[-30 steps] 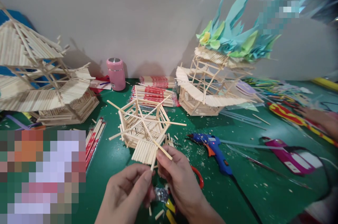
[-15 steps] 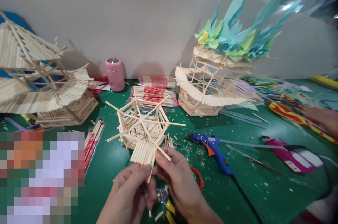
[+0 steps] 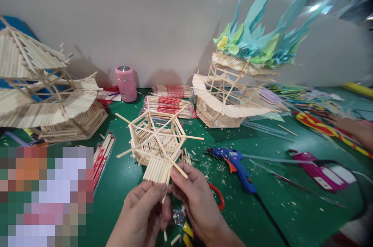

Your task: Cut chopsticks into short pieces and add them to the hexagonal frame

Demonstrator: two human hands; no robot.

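A small hexagonal frame of wooden sticks (image 3: 134, 138) stands on the green table in front of me, its longer sticks reaching out past the rim. On its near side lies a panel of short sticks (image 3: 154, 170) set side by side. At the panel's right edge is a wooden stick (image 3: 165, 195), pinched between the thumb and fingers of my left hand (image 3: 141, 210). My right hand (image 3: 196, 196) is closed on the same stick's upper part, beside a sticking-out frame stick (image 3: 181, 170). Some of my fingertips are hidden behind the sticks.
A blue glue gun (image 3: 237, 163) lies right of the frame, near a red scissor handle (image 3: 220, 196). Two larger stick pavilions stand at left (image 3: 72, 103) and right (image 3: 233, 109). Behind are a pink flask (image 3: 126, 86) and stick packs (image 3: 169, 107). Another person's hand (image 3: 344, 122) rests far right.
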